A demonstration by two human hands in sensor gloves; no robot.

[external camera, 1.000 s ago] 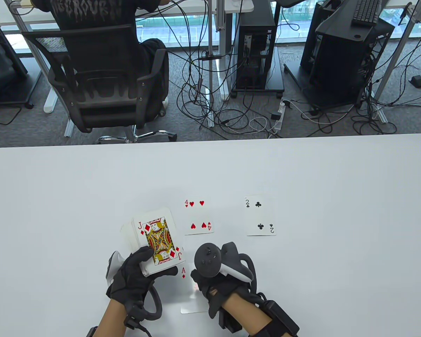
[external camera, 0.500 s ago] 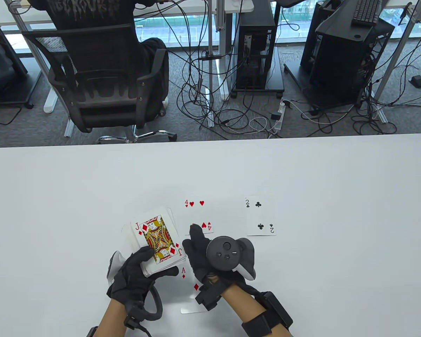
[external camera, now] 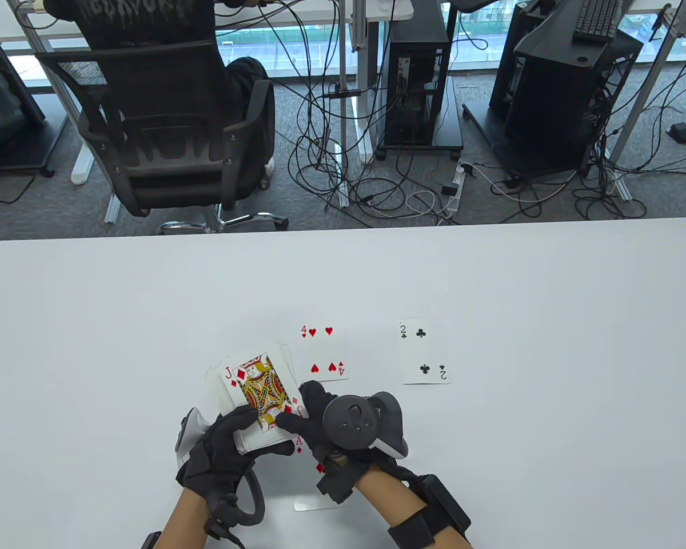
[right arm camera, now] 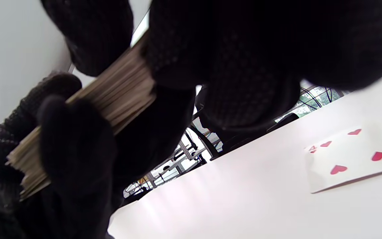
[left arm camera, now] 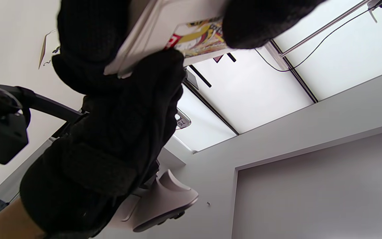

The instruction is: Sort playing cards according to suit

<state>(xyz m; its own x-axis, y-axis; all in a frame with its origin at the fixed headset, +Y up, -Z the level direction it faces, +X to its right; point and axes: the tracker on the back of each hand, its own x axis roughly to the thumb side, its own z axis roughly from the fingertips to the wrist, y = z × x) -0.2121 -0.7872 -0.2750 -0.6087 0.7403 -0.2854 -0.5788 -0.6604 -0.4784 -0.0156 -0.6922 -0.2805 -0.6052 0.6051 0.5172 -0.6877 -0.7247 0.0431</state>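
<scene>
Three cards lie face up on the white surface (external camera: 491, 274) in the table view: a four of hearts (external camera: 323, 353), a two of clubs (external camera: 424, 351) well to its right, and an ace of diamonds (external camera: 311, 480) nearer the bottom edge, partly hidden under the right hand (external camera: 334, 434). The left hand (external camera: 223, 452) grips the deck (external camera: 257, 400) from below and from the side, its thumb lying on the lower part of the top card, a jack of diamonds (external camera: 258, 390) facing up. The right hand reaches in from the right, and its fingers (external camera: 294, 422) touch the jack's lower right corner; whether they pinch the card cannot be told from here. A tracker (external camera: 361, 422) sits on the back of the right hand.

From the left wrist view, gloved fingers (left arm camera: 111, 76) wrap the edge of the deck (left arm camera: 151, 36), and the jack's yellow and red pattern shows between two fingertips. Another tracker (left arm camera: 164, 202) shows pale below the wrist.

From the right wrist view, the deck (right arm camera: 111, 96) appears edge-on as a thick stack, clasped by the left hand (right arm camera: 61, 142) at lower left, while the right hand's fingers (right arm camera: 184, 46) press on its near end. The four of hearts (right arm camera: 356, 159) lies flat on the surface (right arm camera: 227, 199) at right.
</scene>
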